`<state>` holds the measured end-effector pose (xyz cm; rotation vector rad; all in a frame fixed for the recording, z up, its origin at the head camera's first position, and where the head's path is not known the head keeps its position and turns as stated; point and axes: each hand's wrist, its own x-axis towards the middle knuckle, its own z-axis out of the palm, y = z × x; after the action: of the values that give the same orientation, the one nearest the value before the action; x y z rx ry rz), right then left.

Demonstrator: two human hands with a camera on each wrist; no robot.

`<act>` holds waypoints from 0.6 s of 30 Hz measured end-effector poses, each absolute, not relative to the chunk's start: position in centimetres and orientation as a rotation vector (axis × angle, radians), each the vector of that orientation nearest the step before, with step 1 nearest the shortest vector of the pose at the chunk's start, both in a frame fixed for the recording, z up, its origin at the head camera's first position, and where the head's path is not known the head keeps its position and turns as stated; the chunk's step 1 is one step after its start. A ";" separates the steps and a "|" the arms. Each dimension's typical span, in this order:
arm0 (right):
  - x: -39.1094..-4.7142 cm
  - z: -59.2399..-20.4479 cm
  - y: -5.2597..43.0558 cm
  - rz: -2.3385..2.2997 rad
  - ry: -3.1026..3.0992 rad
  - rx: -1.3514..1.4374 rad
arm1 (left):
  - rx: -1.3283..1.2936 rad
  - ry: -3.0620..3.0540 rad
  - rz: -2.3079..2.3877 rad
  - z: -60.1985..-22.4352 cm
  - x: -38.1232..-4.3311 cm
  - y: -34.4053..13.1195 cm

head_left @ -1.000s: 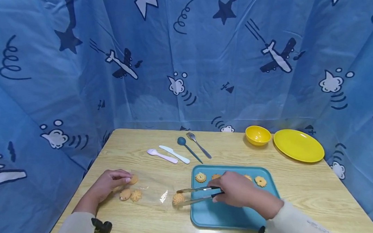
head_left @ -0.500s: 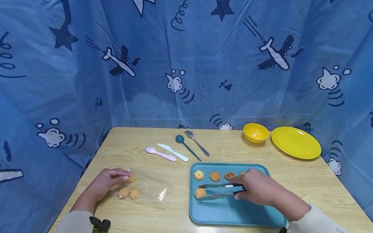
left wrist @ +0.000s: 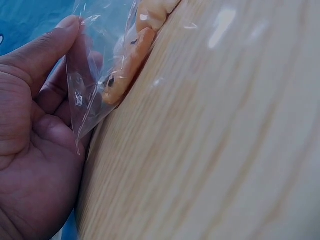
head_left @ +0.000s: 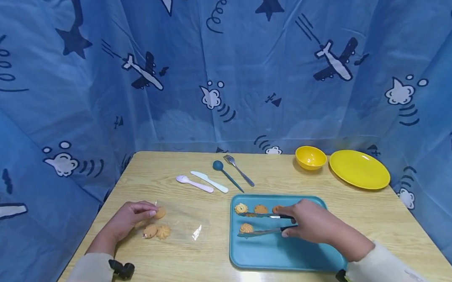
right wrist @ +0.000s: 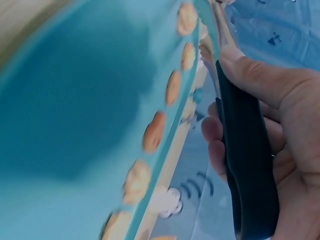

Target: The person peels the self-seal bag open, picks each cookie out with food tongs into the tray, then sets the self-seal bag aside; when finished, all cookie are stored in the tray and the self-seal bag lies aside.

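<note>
My left hand [head_left: 131,219] pinches the edge of a clear plastic bag [head_left: 185,234] lying on the table. Inside the bag are several cookies [head_left: 163,232]; a chip-dotted one [left wrist: 131,67] shows through the plastic in the left wrist view. Over the blue-green tray [head_left: 277,262], my right hand [head_left: 317,225] grips metal tongs [head_left: 263,232] by their dark handles [right wrist: 246,165]. The tongs' arms are spread, with a round swirl cookie [head_left: 246,227] on the tray between their tips. The upper arm overlaps a row of cookies [head_left: 241,208] along the tray's far side, part of which my hand hides.
Behind the bag lie a lilac spoon [head_left: 195,184], a pale knife [head_left: 210,182], a dark teal spoon [head_left: 228,176] and a fork [head_left: 240,171]. A yellow bowl [head_left: 310,158] and yellow plate [head_left: 360,170] stand at the back right. A blue patterned curtain [head_left: 229,74] hangs behind the table.
The tongs have carried the swirl cookie rightward from the bag's mouth onto the tray. Their arms have since spread apart, letting the cookie go. My left hand stays at the bag.
</note>
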<state>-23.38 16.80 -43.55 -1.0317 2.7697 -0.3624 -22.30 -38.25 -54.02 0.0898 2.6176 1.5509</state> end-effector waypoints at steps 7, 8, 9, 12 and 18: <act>-23.1 -44.0 11.1 -0.378 2.810 -1.200 | 0.082 2.590 1.580 -53.8 -22.5 -37.9; -23.1 -44.2 10.1 -0.353 2.826 -1.220 | 0.082 2.580 1.586 -53.8 -22.5 -37.9; -23.1 -44.4 9.1 -0.333 2.837 -1.228 | 0.088 2.579 1.583 -53.8 -22.6 -37.9; -23.3 -44.9 6.1 -0.278 2.840 -1.235 | 0.094 2.585 1.575 -53.9 -22.7 -37.9; -24.5 -45.7 1.3 -0.219 2.732 -1.307 | 0.051 2.585 1.559 -53.9 -22.4 -38.1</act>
<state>-24.50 1.34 -45.65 -1.3068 2.7325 -0.2189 -22.35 -38.06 -53.87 0.0515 2.5850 1.5591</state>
